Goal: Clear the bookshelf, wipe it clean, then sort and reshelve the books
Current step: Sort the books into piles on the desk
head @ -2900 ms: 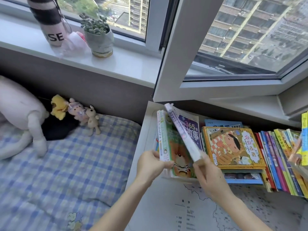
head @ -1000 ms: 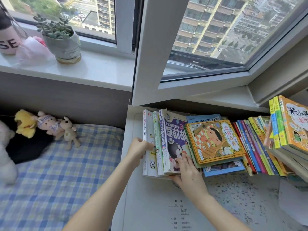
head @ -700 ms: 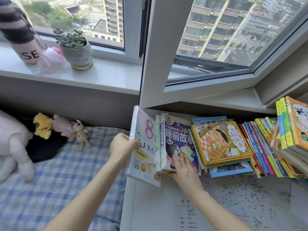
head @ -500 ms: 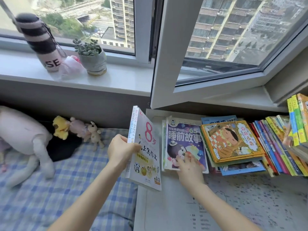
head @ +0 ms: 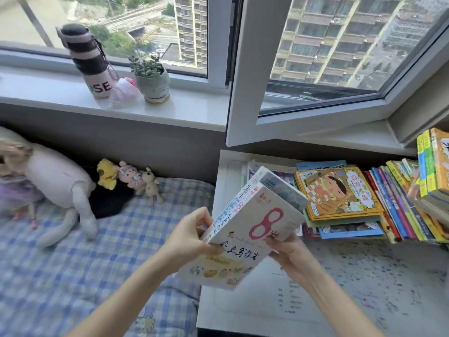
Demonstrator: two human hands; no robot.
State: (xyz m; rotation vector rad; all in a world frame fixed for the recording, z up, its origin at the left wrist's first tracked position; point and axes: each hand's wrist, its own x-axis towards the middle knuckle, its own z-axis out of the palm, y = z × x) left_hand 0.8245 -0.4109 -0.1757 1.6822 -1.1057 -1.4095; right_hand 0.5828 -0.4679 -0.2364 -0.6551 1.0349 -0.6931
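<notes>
At a bedside bench [head: 224, 161], left hand [head: 192, 237] and right hand [head: 291, 255] both grip a white book [head: 252, 229]; piled books [head: 340, 193] at two o'clock suggest sorting barely begun.

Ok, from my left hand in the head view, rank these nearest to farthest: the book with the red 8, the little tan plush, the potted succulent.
1. Book with the red 8: held by the left hand at its spine edge.
2. Little tan plush: on the bed, up and left of the hand.
3. Potted succulent: on the windowsill, farthest back.
</notes>
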